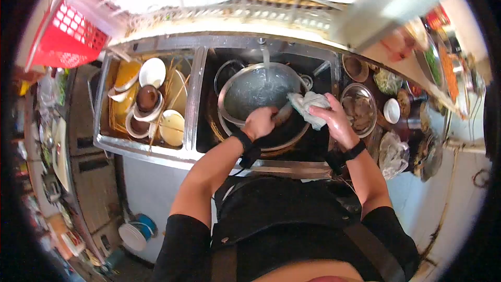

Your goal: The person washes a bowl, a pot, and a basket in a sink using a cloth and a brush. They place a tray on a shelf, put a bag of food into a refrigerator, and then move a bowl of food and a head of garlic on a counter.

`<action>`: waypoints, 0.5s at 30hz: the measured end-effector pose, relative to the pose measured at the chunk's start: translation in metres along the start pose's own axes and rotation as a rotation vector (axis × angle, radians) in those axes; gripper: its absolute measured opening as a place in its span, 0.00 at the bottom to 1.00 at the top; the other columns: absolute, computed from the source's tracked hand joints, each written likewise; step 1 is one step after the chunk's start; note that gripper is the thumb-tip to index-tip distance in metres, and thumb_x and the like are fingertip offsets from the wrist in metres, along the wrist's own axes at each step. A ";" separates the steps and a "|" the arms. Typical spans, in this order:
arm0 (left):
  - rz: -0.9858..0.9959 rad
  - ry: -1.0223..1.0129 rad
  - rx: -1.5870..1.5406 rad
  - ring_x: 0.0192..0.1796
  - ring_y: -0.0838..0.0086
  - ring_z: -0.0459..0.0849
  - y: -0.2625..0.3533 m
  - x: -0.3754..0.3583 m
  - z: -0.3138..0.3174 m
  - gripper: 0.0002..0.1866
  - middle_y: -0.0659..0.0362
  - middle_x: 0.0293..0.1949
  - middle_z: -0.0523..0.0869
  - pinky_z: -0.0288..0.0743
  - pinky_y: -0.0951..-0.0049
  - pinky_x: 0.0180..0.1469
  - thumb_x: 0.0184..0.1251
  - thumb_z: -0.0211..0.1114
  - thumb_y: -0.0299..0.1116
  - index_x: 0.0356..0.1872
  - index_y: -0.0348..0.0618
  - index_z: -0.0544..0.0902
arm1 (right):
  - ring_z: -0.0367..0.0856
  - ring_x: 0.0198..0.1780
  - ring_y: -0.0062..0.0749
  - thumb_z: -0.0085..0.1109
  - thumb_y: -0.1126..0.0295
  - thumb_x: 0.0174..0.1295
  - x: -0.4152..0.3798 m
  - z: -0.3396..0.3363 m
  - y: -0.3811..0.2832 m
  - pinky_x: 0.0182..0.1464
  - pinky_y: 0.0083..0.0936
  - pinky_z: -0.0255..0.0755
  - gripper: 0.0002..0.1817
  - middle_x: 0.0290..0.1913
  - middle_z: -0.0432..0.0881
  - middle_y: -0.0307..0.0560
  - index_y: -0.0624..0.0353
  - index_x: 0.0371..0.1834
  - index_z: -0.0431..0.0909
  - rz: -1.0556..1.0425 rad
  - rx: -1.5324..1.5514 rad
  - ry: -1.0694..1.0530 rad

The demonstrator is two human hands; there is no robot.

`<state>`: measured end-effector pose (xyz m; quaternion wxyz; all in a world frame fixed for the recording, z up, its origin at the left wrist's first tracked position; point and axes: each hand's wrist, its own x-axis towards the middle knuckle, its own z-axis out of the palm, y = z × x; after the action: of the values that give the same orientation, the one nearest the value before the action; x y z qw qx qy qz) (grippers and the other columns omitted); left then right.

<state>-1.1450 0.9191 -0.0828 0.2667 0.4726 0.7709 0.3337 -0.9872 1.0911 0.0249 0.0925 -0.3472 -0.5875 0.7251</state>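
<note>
Water runs from a tap into a large metal bowl in the right-hand sink basin. My left hand is closed at the bowl's near rim, its fingertips partly hidden. Just right of it, a blade-like object lies between my two hands; what it is I cannot make out. My right hand grips a whitish cloth over the bowl's right side. Beneath the bowl, a wider round vessel shows its rim.
The left basin holds bowls, a yellowish cup and several chopsticks. Right of the sink stand a metal bowl of food, a small white bowl and a plastic bag. A red basket is at upper left.
</note>
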 end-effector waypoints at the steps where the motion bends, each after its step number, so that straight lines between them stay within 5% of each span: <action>1: -0.013 0.031 -0.092 0.42 0.47 0.83 0.000 0.012 -0.010 0.13 0.40 0.35 0.84 0.75 0.54 0.44 0.57 0.59 0.33 0.41 0.38 0.83 | 0.78 0.48 0.24 0.67 0.73 0.56 -0.005 0.001 0.002 0.53 0.23 0.70 0.23 0.46 0.80 0.41 0.64 0.53 0.69 -0.018 0.030 0.018; 4: -0.090 0.005 -0.200 0.40 0.51 0.84 -0.018 0.037 -0.027 0.15 0.41 0.35 0.84 0.76 0.61 0.44 0.62 0.60 0.36 0.41 0.35 0.82 | 0.74 0.47 0.21 0.65 0.75 0.54 -0.018 0.030 0.015 0.50 0.23 0.70 0.20 0.44 0.76 0.38 0.57 0.48 0.70 -0.448 -0.177 0.051; 7: -0.118 0.099 -0.523 0.34 0.71 0.83 -0.041 0.054 -0.019 0.17 0.48 0.30 0.86 0.74 0.68 0.39 0.66 0.60 0.38 0.37 0.29 0.82 | 0.74 0.52 0.49 0.70 0.67 0.50 -0.021 0.077 0.027 0.56 0.40 0.68 0.19 0.47 0.80 0.49 0.55 0.46 0.77 -0.654 -0.674 0.229; 8: -0.088 0.120 -0.508 0.34 0.73 0.82 -0.033 0.048 -0.027 0.17 0.49 0.30 0.86 0.74 0.69 0.38 0.66 0.60 0.39 0.37 0.29 0.82 | 0.73 0.58 0.48 0.69 0.63 0.52 -0.015 0.091 0.035 0.61 0.51 0.62 0.18 0.48 0.81 0.45 0.53 0.45 0.79 -0.822 -0.826 0.229; 9: -0.060 0.144 -0.499 0.33 0.74 0.81 -0.021 0.044 -0.040 0.18 0.51 0.30 0.86 0.73 0.70 0.37 0.67 0.60 0.40 0.37 0.29 0.82 | 0.66 0.66 0.50 0.67 0.61 0.54 -0.007 0.102 0.050 0.65 0.61 0.54 0.16 0.53 0.79 0.44 0.53 0.45 0.80 -0.851 -0.920 0.301; 11: -0.227 0.147 -0.595 0.33 0.77 0.80 -0.031 0.044 -0.056 0.21 0.51 0.30 0.86 0.73 0.72 0.36 0.70 0.59 0.43 0.37 0.29 0.82 | 0.58 0.71 0.53 0.65 0.61 0.56 0.005 0.115 0.065 0.66 0.64 0.51 0.16 0.57 0.75 0.45 0.53 0.46 0.79 -0.847 -0.940 0.343; 13: -0.381 0.157 -0.516 0.30 0.78 0.77 0.013 0.031 -0.079 0.22 0.53 0.26 0.84 0.72 0.72 0.34 0.70 0.59 0.45 0.36 0.30 0.82 | 0.56 0.72 0.57 0.63 0.62 0.56 0.022 0.128 0.069 0.67 0.64 0.50 0.18 0.59 0.71 0.50 0.56 0.48 0.75 -0.766 -0.834 0.307; 15: -0.331 0.219 -0.410 0.29 0.79 0.75 0.014 0.025 -0.082 0.23 0.55 0.23 0.82 0.71 0.73 0.32 0.70 0.60 0.47 0.35 0.30 0.83 | 0.57 0.69 0.65 0.59 0.63 0.56 0.041 0.134 0.052 0.65 0.67 0.50 0.19 0.59 0.68 0.57 0.58 0.48 0.73 -0.757 -0.820 0.365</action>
<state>-1.2073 0.9253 -0.0228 0.3228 0.2374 0.7782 0.4836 -1.0852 0.9927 -0.0302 0.3030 -0.2399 -0.8777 0.2833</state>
